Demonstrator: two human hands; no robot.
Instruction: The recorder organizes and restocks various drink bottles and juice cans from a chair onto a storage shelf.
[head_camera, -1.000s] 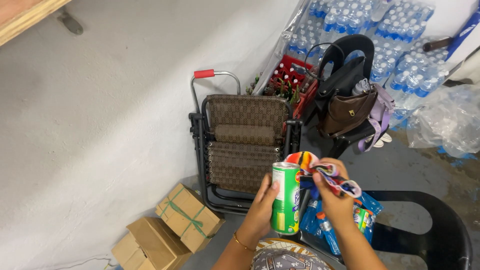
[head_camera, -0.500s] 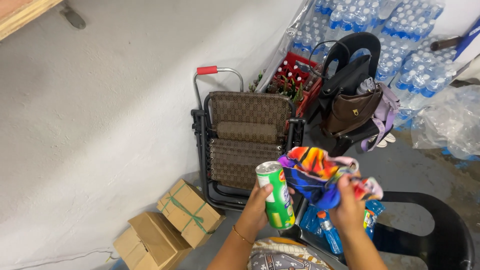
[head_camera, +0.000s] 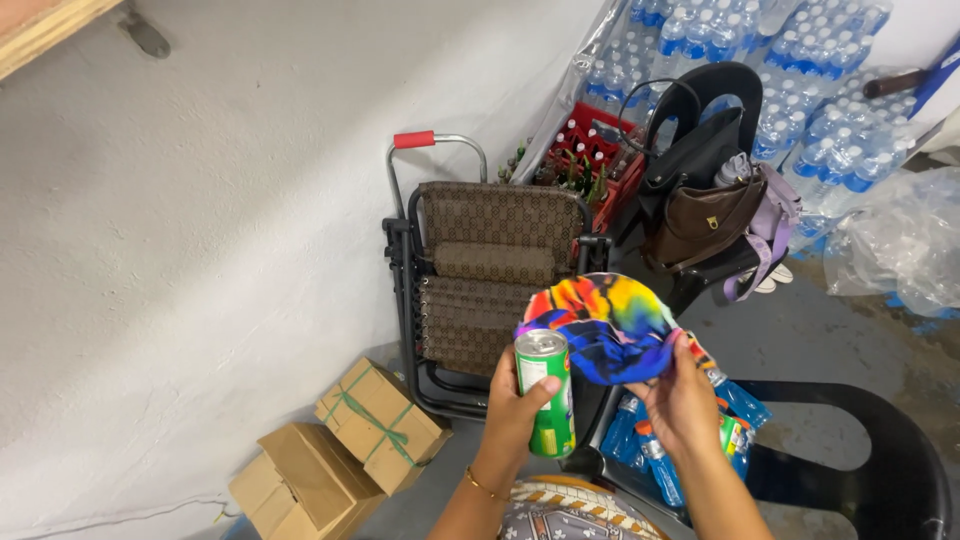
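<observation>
The left hand (head_camera: 515, 405) is wrapped around a green drink can (head_camera: 546, 392), which stands upright with its silver top facing up toward the camera; the thumb lies across the front of the can and the other fingers go behind it. The right hand (head_camera: 683, 400) is closed on the lower edge of a multicoloured cloth (head_camera: 605, 325) (it shows yellow, red, blue and black patches), and the cloth spreads up and to the left from those fingers.

The cloth hangs just beside the can, above and to the right of its top. Its left edge is close to the can's rim, but I cannot tell if they touch. The long axis of the can runs nearly vertical, tilted a little, and the right hand is the one nearer to the cloth.

Behind the hands a folded brown chair (head_camera: 490, 270) leans at the wall, with cardboard boxes (head_camera: 345, 450) on the floor to the left. Blue bottles (head_camera: 640, 440) lie under the right hand, partly hidden by it. The bottom of the can is covered by the left palm, and both forearms are cut off at the lower edge.
</observation>
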